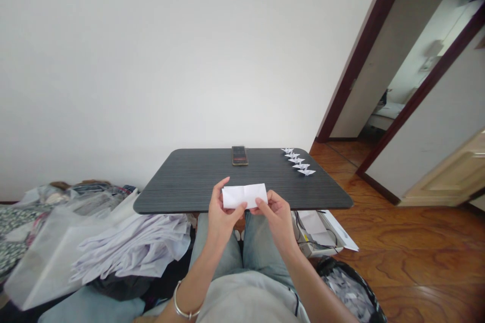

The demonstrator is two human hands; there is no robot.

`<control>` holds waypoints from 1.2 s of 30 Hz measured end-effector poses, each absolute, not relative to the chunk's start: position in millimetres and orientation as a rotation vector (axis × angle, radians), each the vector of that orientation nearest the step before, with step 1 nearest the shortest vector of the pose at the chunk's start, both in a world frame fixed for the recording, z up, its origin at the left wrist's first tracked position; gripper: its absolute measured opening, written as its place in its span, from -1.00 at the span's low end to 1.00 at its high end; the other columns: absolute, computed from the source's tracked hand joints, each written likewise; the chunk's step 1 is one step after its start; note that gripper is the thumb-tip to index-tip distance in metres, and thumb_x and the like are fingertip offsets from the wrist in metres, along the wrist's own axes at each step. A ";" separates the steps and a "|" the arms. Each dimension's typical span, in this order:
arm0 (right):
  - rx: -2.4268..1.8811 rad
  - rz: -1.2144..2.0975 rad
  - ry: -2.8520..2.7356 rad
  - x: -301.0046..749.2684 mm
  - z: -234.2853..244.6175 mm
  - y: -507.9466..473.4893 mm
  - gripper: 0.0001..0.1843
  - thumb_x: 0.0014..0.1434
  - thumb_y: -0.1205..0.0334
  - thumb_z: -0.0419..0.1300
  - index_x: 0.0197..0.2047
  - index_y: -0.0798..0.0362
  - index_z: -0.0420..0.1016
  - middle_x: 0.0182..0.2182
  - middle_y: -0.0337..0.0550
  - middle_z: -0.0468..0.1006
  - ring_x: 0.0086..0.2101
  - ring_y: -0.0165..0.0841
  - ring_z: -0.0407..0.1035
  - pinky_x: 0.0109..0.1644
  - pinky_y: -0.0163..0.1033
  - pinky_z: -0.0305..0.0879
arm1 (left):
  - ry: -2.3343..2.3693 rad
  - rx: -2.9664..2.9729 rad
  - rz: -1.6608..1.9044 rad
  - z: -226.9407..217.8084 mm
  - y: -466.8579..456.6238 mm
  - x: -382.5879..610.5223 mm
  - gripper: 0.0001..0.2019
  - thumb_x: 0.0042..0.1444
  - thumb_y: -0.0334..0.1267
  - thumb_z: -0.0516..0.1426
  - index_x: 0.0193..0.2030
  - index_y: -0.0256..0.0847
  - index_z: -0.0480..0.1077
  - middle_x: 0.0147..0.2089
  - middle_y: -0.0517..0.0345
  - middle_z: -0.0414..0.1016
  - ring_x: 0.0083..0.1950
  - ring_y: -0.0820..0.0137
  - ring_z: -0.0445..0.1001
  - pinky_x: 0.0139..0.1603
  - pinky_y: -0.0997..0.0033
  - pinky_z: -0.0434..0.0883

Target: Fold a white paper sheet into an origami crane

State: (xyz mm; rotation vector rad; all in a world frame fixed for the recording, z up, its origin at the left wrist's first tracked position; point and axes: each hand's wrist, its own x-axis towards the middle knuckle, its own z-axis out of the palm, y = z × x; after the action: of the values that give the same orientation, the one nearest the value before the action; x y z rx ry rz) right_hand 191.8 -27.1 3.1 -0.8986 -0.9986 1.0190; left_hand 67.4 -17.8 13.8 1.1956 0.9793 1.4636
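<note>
A white folded sheet of paper (244, 195), wider than it is tall, is held up over the near edge of the dark table (189, 174). My left hand (222, 212) grips its left end, thumb pressed on the front near the lower middle and index finger pointing up behind. At the right end, my right hand (276, 212) pinches the paper with its thumb on the front. The fingers behind the sheet are partly hidden. Several white folded paper cranes (301, 166) stand in a slanting row toward the table's right side.
A phone (240, 155) lies at the table's back edge, close to the white wall. Piled cloth (140, 245) and plastic bags lie on the left. Below the table on the right are a white box (318, 234) with cables and a black bag (348, 287) of paper scraps.
</note>
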 end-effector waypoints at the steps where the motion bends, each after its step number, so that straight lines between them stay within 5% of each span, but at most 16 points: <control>1: -0.894 1.017 -0.990 191.7 3.2 -27.0 -0.68 -0.08 0.05 0.33 -0.57 0.06 0.32 -0.59 -0.29 0.42 -0.56 -0.42 0.36 -0.46 -0.31 0.42 | 0.971 1.194 1.464 13.8 -17.7 67.4 -0.33 -0.18 -0.39 0.25 0.13 -0.11 0.14 -0.20 0.18 0.44 -0.35 0.47 0.46 -0.40 0.55 0.43; 17: -0.858 1.019 -0.993 191.5 1.9 -24.0 -0.70 -0.07 0.12 0.33 -0.54 0.05 0.29 -0.57 -0.29 0.45 -0.53 -0.44 0.37 -0.44 -0.33 0.44 | 0.914 1.130 1.462 15.1 -17.2 67.1 -0.26 -0.18 -0.42 0.26 0.18 -0.14 0.10 -0.29 0.21 0.52 -0.32 0.43 0.50 -0.28 0.49 0.45; 26: -0.780 1.044 -0.944 190.5 -0.2 -24.4 -0.55 -0.02 0.25 0.30 -0.08 -0.03 0.22 -0.38 -0.28 0.56 -0.44 -0.39 0.48 -0.41 -0.33 0.47 | 0.944 1.131 1.493 10.4 -14.5 66.0 -0.35 -0.20 -0.39 0.28 0.10 -0.15 0.21 -0.20 0.17 0.48 -0.26 0.41 0.48 -0.26 0.50 0.43; 36: -0.755 1.008 -0.970 191.4 1.2 -25.5 -0.58 -0.06 0.27 0.33 -0.13 0.02 0.29 -0.43 -0.25 0.58 -0.41 -0.37 0.48 -0.37 -0.32 0.45 | 0.930 1.154 1.496 8.1 -14.2 62.9 -0.52 -0.18 -0.36 0.28 -0.04 -0.18 0.33 -0.23 0.21 0.49 -0.25 0.45 0.47 -0.23 0.55 0.39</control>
State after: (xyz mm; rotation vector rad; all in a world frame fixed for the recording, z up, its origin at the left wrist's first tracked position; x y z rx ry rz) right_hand 191.4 -25.5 1.2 -0.7545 -0.9697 1.0082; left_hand 62.9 -14.2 8.1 1.1542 0.9303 1.4958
